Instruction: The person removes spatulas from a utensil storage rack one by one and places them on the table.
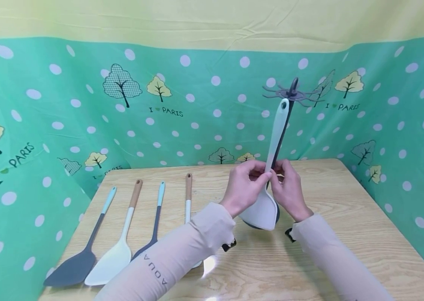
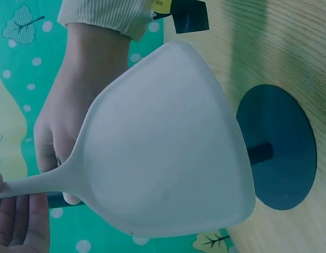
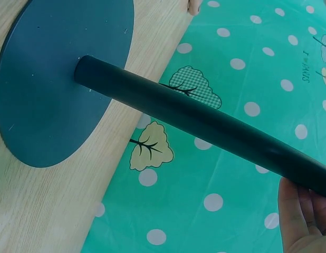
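Observation:
Upright in the head view is a white spatula (image 1: 261, 209) with a pale blue handle, its blade hanging down. My left hand (image 1: 247, 186) pinches it at the neck between thumb and fingers. Right behind it stands a dark utensil stand (image 3: 194, 116), a pole on a round base (image 2: 292, 158) with a ring of hooks (image 1: 298, 96) on top. My right hand (image 1: 289, 190) grips the pole beside the spatula's neck. The handle's holed end is just below the hooks; whether it touches one cannot be told. The blade hides much of the base in the head view.
On the wooden table (image 1: 347, 234) at left lie a grey turner (image 1: 74, 267) with a blue handle, a white turner (image 1: 112, 261) with a brown handle, a dark blue-handled utensil (image 1: 156, 221) and a brown-handled one (image 1: 188, 192), partly under my left sleeve. A green dotted cloth (image 1: 204, 100) surrounds the table.

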Tool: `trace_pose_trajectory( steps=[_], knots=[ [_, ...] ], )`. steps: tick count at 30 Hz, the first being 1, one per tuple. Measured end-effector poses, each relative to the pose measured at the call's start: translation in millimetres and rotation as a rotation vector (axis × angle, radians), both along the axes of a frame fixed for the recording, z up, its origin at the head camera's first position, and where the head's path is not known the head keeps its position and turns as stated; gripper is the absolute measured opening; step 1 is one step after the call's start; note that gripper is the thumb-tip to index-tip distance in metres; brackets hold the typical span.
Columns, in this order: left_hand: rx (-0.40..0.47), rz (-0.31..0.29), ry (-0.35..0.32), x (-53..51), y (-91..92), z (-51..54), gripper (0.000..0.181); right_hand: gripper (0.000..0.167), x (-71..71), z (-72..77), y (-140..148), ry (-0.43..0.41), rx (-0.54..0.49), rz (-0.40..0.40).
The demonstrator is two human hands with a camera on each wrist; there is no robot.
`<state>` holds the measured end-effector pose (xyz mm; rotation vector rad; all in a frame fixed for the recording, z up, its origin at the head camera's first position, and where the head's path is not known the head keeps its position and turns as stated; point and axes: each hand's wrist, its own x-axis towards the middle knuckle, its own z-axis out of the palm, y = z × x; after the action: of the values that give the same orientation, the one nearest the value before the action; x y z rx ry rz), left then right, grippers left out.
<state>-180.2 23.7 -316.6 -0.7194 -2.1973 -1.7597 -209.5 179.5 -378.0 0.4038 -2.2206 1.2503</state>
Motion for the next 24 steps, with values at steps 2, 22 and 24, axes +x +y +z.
trace_pose_trajectory(
  steps=[2, 22, 24],
  knots=[
    [-0.004, -0.002, 0.004, 1.2, 0.3, 1.7, 0.013, 0.015, -0.7, -0.8, 0, 0.011, -0.005, 0.001],
    [-0.014, -0.041, 0.072, 11.6, -18.2, -0.5, 0.016, 0.016, -1.3, -1.0, -1, 0.023, -0.012, -0.008],
    [-0.026, -0.030, 0.071, 12.5, -22.6, -3.7, 0.013, 0.016, -1.4, -1.3, -1, 0.022, -0.024, -0.007]
  ],
)
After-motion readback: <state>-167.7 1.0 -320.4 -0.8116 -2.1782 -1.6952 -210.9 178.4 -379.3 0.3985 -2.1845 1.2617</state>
